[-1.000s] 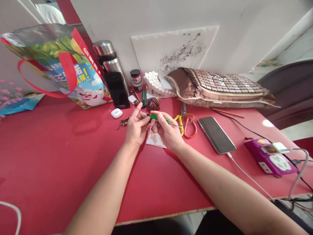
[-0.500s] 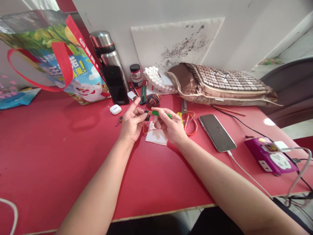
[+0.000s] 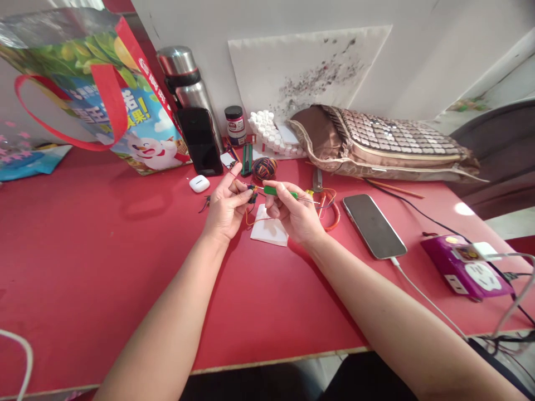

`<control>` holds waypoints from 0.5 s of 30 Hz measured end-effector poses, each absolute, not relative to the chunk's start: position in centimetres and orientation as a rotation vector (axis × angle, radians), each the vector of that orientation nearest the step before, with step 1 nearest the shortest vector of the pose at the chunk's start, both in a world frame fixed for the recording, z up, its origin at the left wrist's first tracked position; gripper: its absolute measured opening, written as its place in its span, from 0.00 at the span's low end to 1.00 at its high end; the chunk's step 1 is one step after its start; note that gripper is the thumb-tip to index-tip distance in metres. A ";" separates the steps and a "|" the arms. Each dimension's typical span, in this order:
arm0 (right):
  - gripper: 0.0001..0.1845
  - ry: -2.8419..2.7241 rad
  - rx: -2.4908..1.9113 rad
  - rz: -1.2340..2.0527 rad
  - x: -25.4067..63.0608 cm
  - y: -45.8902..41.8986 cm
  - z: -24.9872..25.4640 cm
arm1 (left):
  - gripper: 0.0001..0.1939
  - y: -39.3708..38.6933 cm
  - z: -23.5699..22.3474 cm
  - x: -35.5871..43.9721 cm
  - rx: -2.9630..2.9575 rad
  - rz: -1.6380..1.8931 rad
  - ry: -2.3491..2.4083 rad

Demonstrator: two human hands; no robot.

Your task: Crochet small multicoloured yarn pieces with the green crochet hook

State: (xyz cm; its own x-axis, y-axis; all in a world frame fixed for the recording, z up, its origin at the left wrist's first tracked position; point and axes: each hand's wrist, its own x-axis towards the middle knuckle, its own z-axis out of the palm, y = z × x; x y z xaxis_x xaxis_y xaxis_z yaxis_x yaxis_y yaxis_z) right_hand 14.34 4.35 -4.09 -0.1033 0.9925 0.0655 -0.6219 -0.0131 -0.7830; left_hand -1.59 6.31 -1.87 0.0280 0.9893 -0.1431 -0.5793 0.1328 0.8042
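Green-handled tool (image 3: 271, 190) in right grip (image 3: 296, 214)

- one head-worn camera is looking forward and down from above the near side of the red tabletop (image 3: 137, 267).
- the wearer's forearms (image 3: 171, 301) are entering from the bottom edge, with the left hand (image 3: 227, 211) and right hand (image 3: 296, 214) showing near mid-frame.
- the wide view is facing the white wall (image 3: 200, 22), spanning from the printed shopping bag (image 3: 79, 93) to the dark chair back (image 3: 497, 150).
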 end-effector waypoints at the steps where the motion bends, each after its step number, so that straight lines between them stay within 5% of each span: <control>1: 0.16 -0.786 -0.617 1.524 14.3 4.3 -4.1 | 0.38 6.3 -1.8 -1.6 0.636 1.344 0.820; 15: 0.13 -0.755 -0.601 1.571 14.4 4.4 -4.1 | 0.31 6.1 -1.7 -1.6 0.621 1.321 0.764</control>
